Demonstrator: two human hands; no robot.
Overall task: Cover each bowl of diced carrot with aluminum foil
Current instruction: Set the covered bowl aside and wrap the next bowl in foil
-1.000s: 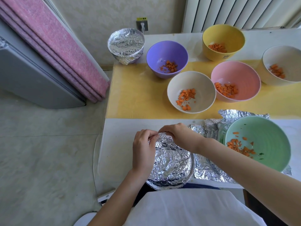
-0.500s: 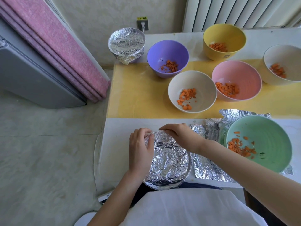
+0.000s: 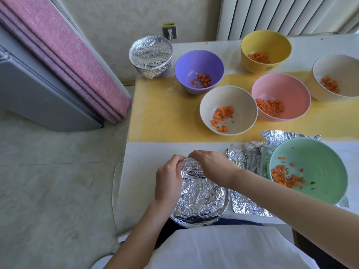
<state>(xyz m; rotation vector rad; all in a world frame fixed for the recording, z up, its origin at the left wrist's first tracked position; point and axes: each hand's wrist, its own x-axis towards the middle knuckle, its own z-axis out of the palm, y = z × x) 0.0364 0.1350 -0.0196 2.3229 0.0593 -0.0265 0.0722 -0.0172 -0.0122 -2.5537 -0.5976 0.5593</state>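
At table's near edge, both hands point(image 3: 168, 181) point(image 3: 212, 166) pinch foil-covered bowl point(image 3: 202, 200) rim.

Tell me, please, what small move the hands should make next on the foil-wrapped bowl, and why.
Probably slide both hands round the rim, crimping as they go. The left hand and right hand pinch the foil at the far rim, while along the right and near side the foil edge flares outward, not folded down.

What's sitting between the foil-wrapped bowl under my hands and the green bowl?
Loose crumpled foil sheets lie beside the foil-wrapped bowl and run under the green bowl, per the head view.
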